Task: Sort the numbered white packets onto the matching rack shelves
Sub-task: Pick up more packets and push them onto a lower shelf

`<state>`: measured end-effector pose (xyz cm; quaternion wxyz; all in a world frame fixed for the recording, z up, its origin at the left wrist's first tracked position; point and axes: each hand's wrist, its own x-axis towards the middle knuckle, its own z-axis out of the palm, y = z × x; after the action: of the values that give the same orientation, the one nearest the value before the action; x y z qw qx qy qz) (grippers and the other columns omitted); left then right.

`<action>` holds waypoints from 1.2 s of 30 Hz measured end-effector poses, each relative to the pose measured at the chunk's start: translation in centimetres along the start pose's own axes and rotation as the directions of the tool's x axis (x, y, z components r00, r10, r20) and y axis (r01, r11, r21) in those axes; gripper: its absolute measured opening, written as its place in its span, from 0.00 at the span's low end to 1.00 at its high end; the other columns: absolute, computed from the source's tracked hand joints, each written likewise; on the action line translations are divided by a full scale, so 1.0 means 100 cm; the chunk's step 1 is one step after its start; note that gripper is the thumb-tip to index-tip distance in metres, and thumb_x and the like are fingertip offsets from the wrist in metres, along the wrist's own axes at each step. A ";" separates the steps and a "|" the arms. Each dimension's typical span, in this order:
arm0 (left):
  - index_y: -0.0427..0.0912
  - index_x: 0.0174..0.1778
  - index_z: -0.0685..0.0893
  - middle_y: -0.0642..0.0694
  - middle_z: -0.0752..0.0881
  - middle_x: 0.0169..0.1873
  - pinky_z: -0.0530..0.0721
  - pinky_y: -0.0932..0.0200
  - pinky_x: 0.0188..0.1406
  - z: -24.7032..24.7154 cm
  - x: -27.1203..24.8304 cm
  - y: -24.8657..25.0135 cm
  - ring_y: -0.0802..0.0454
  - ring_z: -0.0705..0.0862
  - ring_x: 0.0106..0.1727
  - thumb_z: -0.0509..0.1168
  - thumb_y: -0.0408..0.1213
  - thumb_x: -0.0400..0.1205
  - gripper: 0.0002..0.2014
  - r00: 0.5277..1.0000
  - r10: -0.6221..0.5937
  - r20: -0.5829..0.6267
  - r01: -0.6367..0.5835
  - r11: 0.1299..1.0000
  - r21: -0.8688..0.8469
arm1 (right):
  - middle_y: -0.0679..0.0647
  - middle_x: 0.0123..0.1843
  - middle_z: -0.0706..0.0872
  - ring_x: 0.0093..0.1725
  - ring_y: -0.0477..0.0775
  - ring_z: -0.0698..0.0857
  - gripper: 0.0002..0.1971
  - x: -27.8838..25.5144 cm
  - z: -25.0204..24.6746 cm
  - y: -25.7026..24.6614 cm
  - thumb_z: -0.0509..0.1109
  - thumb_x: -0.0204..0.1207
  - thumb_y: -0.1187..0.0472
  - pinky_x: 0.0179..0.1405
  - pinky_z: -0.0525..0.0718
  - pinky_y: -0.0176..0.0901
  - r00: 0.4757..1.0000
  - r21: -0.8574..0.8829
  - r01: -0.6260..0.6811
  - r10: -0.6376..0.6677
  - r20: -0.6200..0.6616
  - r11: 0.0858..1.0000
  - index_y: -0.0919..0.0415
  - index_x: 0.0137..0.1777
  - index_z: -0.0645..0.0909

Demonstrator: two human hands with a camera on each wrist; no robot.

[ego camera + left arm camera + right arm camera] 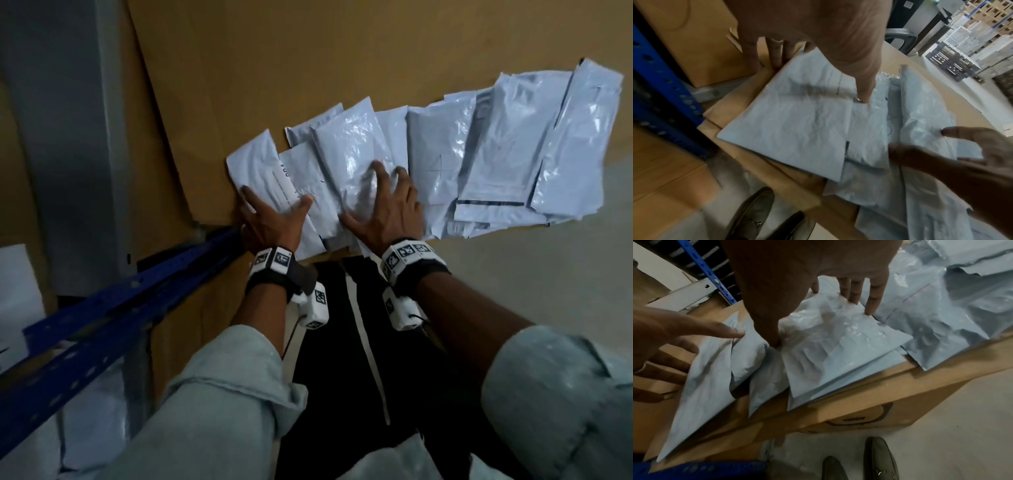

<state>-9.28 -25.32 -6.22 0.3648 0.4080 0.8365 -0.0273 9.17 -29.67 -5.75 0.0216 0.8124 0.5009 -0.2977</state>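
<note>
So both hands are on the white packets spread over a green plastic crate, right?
Not quite. Left hand and right hand do rest on the white packets, but these lie on a brown cardboard box, not a green crate; the right wrist view shows it.

faint print on leftmost packet (260, 168), not legible, box logo (855, 420) unreadable

The right hand (818, 280) comes down from above with fingers spread, fingertips and thumb pressing on a glossy, crinkled white plastic packet (838, 344) that lies on top of other overlapping white packets (937, 324) on a brown cardboard box (849, 404). From the left edge the left hand (668, 340) reaches in with straight fingers, its thumb tip touching a long white packet (701, 378) that hangs over the box's near edge. A blue perforated metal rack post (705, 269) stands behind, and two grey loafers (879, 457) show on the pale floor (962, 426) below.
</note>
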 end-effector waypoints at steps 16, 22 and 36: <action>0.54 0.88 0.51 0.39 0.69 0.74 0.78 0.41 0.62 0.011 -0.003 0.017 0.35 0.79 0.63 0.75 0.72 0.59 0.65 0.936 0.293 -0.196 -0.295 0.955 0.023 | 0.63 0.80 0.66 0.74 0.69 0.71 0.54 0.015 0.001 0.011 0.68 0.63 0.25 0.70 0.77 0.66 0.989 0.126 -0.013 0.032 -0.148 0.992 0.50 0.86 0.56; 0.55 0.88 0.53 0.40 0.71 0.69 0.77 0.44 0.62 0.013 -0.003 0.016 0.37 0.78 0.59 0.75 0.63 0.62 0.59 0.930 0.319 -0.182 -0.326 0.945 -0.008 | 0.60 0.75 0.72 0.69 0.67 0.75 0.51 0.015 0.007 0.012 0.70 0.64 0.28 0.66 0.78 0.63 0.976 0.167 0.008 0.028 -0.216 0.986 0.51 0.84 0.61; 0.53 0.87 0.56 0.39 0.65 0.72 0.80 0.39 0.63 -0.064 -0.063 0.028 0.37 0.74 0.65 0.78 0.56 0.60 0.59 0.853 0.443 -0.275 -0.485 0.868 -0.108 | 0.63 0.78 0.68 0.71 0.68 0.71 0.52 -0.045 -0.069 -0.001 0.77 0.63 0.38 0.69 0.78 0.66 0.951 0.289 0.069 0.025 -0.310 0.955 0.54 0.86 0.61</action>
<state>-8.57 -25.45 3.16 0.2902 0.5654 0.7498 0.1841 10.80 -30.97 2.21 -0.1828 0.8372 0.4570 -0.2385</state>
